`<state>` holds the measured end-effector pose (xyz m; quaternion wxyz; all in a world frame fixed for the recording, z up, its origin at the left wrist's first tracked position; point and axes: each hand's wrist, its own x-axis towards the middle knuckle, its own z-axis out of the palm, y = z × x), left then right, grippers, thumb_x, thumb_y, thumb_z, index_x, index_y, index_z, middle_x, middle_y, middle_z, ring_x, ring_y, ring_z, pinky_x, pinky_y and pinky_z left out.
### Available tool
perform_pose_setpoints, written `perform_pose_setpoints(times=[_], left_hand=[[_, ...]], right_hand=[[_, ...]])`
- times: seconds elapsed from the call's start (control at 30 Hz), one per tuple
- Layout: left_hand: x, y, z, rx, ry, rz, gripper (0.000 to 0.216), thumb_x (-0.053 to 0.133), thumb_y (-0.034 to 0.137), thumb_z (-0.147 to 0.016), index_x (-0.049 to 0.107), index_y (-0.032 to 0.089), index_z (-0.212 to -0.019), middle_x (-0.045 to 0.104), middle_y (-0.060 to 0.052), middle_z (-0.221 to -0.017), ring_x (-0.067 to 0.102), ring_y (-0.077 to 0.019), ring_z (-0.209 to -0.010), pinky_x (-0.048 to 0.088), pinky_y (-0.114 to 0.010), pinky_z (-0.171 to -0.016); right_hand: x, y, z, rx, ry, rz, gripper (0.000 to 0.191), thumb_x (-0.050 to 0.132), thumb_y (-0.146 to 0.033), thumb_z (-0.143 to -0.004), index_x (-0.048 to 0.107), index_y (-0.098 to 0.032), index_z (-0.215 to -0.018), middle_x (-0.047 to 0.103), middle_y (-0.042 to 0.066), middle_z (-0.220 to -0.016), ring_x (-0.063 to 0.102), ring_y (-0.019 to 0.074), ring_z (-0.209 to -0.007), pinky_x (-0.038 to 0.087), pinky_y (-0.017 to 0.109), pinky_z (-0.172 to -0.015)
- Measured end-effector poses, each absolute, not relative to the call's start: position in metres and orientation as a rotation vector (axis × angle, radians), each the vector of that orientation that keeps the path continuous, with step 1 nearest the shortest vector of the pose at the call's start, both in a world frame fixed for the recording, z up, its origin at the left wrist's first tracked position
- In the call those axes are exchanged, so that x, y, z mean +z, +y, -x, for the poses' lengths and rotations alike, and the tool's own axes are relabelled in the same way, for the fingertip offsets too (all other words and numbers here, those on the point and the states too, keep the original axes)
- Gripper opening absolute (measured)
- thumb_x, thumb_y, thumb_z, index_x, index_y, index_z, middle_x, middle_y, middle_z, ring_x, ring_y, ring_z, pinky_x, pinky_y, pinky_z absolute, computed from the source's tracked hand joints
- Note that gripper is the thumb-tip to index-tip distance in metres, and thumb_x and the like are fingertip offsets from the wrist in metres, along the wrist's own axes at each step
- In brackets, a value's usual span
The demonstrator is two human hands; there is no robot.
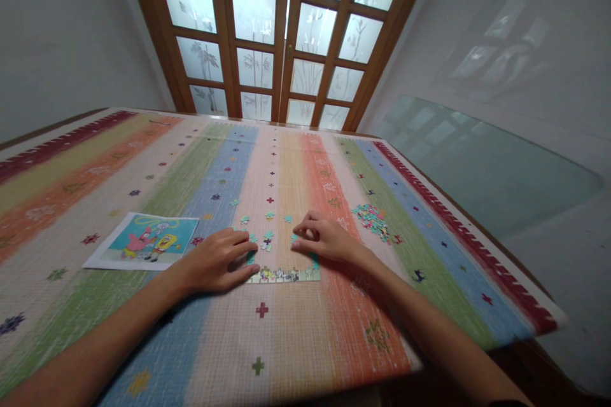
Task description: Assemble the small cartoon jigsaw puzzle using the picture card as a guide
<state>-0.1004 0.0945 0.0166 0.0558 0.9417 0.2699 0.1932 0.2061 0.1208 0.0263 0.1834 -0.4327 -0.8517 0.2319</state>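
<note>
A partly joined jigsaw puzzle [281, 276] lies on the striped cloth, with a bottom row in place and turquoise pieces up its sides. My left hand [220, 261] rests at the puzzle's left edge, thumb and fingers apart around a turquoise side piece. Over the right side, my right hand [327, 240] has its thumb and index finger pinched at a small turquoise puzzle piece [293, 239], partly covered by the fingertips. Several loose pieces lie just beyond the puzzle, among them a turquoise piece [287, 219] and a mixed-colour piece [266, 245].
A printed cartoon picture [143, 243] lies flat left of my left hand. To the right is a pile of loose puzzle pieces [372, 221]. The striped tablecloth [229, 343] covers the table. Beyond its far edge stand wooden glass-paned doors [258, 67].
</note>
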Motion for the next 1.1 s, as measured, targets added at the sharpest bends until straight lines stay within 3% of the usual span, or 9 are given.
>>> perform_pose_setpoints(times=[0.2, 0.4, 0.57, 1.1], left_hand=[[0.019, 0.094, 0.100, 0.617, 0.816, -2.851, 0.026, 0.053, 0.039, -0.102, 0.066, 0.017, -0.108, 0.065, -0.006, -0.087, 0.061, -0.0189, -0.075, 0.047, -0.032, -0.069], [0.016, 0.095, 0.100, 0.633, 0.789, -2.854, 0.026, 0.052, 0.038, -0.103, 0.066, 0.017, -0.108, 0.065, -0.005, -0.087, 0.061, -0.0193, -0.075, 0.048, -0.032, -0.069], [0.014, 0.096, 0.101, 0.638, 0.799, -2.846, 0.025, 0.055, 0.038, -0.102, 0.066, 0.017, -0.110, 0.066, -0.006, -0.090, 0.063, -0.0201, -0.078, 0.049, -0.033, -0.071], [0.014, 0.095, 0.102, 0.657, 0.782, -2.883, 0.027, 0.051, 0.039, -0.104, 0.065, 0.017, -0.109, 0.066, -0.007, -0.089, 0.063, -0.0208, -0.078, 0.052, -0.034, -0.071]], right_hand=[[0.024, 0.119, -0.204, 0.749, -2.394, 1.185, 0.015, 0.072, -0.024, -0.089, 0.073, -0.017, -0.103, 0.062, 0.007, -0.101, 0.058, 0.0158, -0.081, 0.047, 0.030, -0.078], [0.022, 0.127, -0.224, 1.127, -2.191, 1.241, 0.008, 0.070, -0.022, -0.086, 0.070, -0.016, -0.092, 0.064, 0.002, -0.079, 0.053, 0.0136, -0.068, 0.042, 0.027, -0.065], [0.026, 0.126, -0.234, 1.269, -2.070, 1.277, 0.008, 0.068, -0.024, -0.086, 0.069, -0.017, -0.084, 0.066, 0.002, -0.075, 0.054, 0.0130, -0.066, 0.042, 0.028, -0.064], [0.026, 0.124, -0.235, 1.093, -2.185, 1.284, 0.004, 0.069, -0.018, -0.085, 0.072, -0.016, -0.083, 0.067, 0.002, -0.075, 0.054, 0.0122, -0.065, 0.041, 0.026, -0.062]])
